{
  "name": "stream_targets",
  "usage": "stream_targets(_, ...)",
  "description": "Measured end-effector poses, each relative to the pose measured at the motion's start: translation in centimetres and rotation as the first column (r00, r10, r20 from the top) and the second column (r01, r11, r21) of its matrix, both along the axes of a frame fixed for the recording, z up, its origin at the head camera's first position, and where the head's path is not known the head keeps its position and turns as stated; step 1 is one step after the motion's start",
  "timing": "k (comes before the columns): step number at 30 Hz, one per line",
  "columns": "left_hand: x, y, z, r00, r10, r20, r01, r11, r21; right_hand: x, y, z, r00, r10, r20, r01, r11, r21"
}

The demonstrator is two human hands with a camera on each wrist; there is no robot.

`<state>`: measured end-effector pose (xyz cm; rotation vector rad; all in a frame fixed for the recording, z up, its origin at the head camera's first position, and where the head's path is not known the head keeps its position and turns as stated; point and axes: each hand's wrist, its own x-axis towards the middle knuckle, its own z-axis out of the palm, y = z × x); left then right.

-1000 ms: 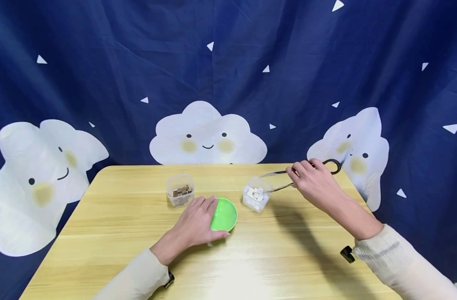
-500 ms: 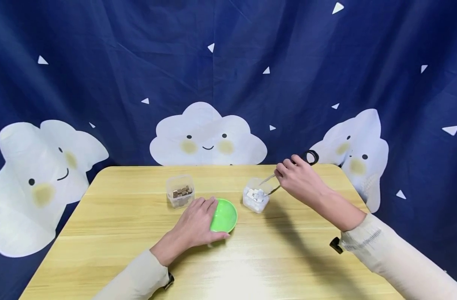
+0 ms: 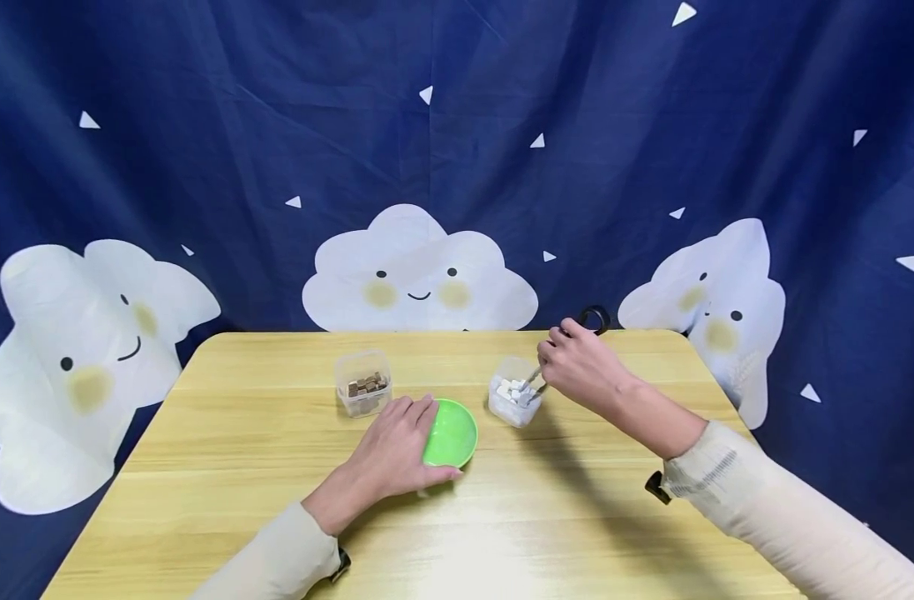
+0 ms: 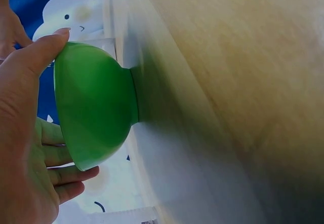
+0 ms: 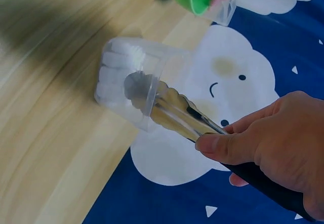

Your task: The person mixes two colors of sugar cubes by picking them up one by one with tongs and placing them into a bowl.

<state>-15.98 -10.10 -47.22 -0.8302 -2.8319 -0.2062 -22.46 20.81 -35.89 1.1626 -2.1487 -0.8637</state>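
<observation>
My left hand (image 3: 392, 450) holds a green bowl (image 3: 454, 432) by its rim, thumb at the near side and fingers at the far left side. In the left wrist view the bowl (image 4: 98, 105) stands upright with its foot at the tabletop. With my right hand (image 3: 582, 367) I grip metal tongs (image 5: 174, 112) with a black handle. Their tips are down inside a clear plastic box (image 3: 507, 414) of small white blocks (image 3: 511, 389). Whether a block sits between the tips cannot be made out.
A second clear box (image 3: 361, 364) with small brown blocks (image 3: 368, 385) stands left of the bowl, farther back. Everything rests on a wooden table (image 3: 224, 450). A dark blue curtain (image 3: 262, 125) with cloud faces hangs behind its far edge.
My right hand has moved left and the tongs have tilted steeper, their tips going deeper into the white-block box. The tongs' arms have come closer together. My left hand and bowl stay put.
</observation>
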Motion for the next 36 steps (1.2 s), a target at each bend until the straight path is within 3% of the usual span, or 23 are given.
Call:
stream_targets(16,0.1,-0.1,-0.1,1.000,0.009,0.001,-0.009,1.000,0.000,0.3,-0.9,-0.7,0.998,-0.052,0.018,0.052,0.999,0.003)
stream_targets(26,0.1,-0.2,-0.1,1.000,0.002,-0.009,-0.002,1.000,-0.006,-0.1,-2.1,-0.1,0.995,-0.089,0.034,0.087,0.995,0.057)
stream_targets(36,0.0,-0.1,-0.2,1.000,-0.005,-0.029,0.004,1.000,-0.011,-0.1,-2.8,-0.7,0.997,-0.075,0.013,0.073,0.990,0.122)
